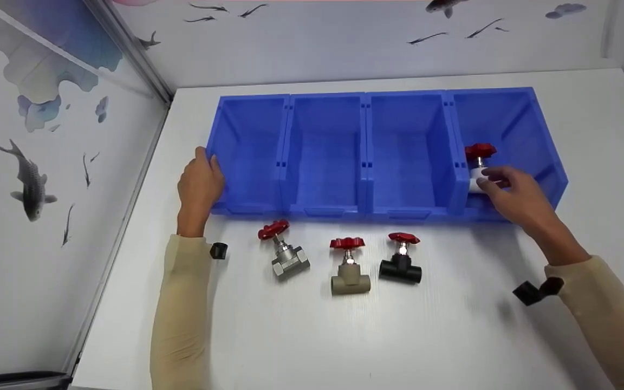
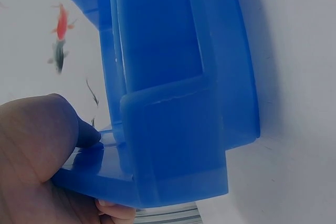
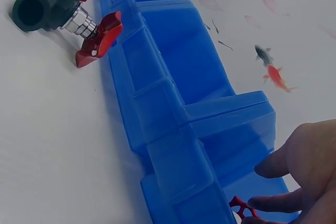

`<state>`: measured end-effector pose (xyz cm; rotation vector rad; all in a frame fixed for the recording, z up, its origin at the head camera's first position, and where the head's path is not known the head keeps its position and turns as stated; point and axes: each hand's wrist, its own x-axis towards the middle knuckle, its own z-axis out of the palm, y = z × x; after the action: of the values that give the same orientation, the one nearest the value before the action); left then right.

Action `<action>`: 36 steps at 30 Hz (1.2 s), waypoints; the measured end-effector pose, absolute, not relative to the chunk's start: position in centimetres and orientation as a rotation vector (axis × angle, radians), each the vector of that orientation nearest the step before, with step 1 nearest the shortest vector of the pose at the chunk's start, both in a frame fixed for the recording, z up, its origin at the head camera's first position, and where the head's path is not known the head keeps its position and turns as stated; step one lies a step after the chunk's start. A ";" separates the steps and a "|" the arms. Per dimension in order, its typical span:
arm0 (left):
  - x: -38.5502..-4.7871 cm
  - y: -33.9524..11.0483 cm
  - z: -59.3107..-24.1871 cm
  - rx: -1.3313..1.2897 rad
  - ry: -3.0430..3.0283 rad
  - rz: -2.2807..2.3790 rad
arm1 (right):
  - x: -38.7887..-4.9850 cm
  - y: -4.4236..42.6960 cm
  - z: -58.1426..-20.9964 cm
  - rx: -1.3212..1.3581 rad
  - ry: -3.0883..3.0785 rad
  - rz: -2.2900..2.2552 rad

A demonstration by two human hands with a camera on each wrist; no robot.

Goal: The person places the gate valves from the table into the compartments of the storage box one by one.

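Four bins (image 1: pixel 366 130), with a white valve (image 1: pixel 476 176) inside the rightmost

From the far left: grips the first bin (image 1: pixel 249 209) by its outer front edge with the left hand (image 1: pixel 199 184), thumb above and fingertips beneath in the left wrist view. Shows a blue floor there, as in the second bin (image 1: pixel 327 211) and third bin (image 1: pixel 407 215).

In front of the row, on the table (image 1: pixel 442 336), left to right: a steel valve (image 1: pixel 289 259), set askew, with its wheel (image 1: pixel 273 229) away to the upper left; a tan valve (image 1: pixel 350 275), with pipe crosswise and wheel toward the bins; a black valve (image 1: pixel 401 269), lying over, near the tan one, again with wheel toward the row.

At the right, within the fourth bin (image 1: pixel 534 135): the white valve, close beside that bin's left wall, wheel toward the back, pipe toward the front lip. Cannot tell whether resting on the floor or just above it.

Key relation: just left of the right hand (image 1: pixel 523 197), with the stem axis running front to back, across the line of the fingers; far nearer to this hand than to the left one, at the row's opposite end. Appears to touch the valve with thumb and fingers loosely parted, with no closed pinch visible in the right wrist view; cannot tell the pressure.
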<state>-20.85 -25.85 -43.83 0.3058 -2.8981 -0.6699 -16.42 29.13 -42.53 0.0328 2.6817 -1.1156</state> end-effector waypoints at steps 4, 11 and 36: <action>-20.8 -25.9 -43.8 0.306 -2.904 -0.678 | -15.9 29.1 -42.6 0.011 2.687 -1.109; -20.7 -25.9 -43.8 0.304 -2.898 -0.694 | -14.7 28.8 -42.3 0.006 2.680 -1.120; -20.7 -25.7 -43.8 0.300 -2.886 -0.677 | -12.0 28.2 -41.8 -0.105 2.814 -1.222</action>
<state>-20.74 -25.73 -43.80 0.3003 -2.8859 -0.6769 -12.00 28.16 -41.78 -0.1048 2.8139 -1.2217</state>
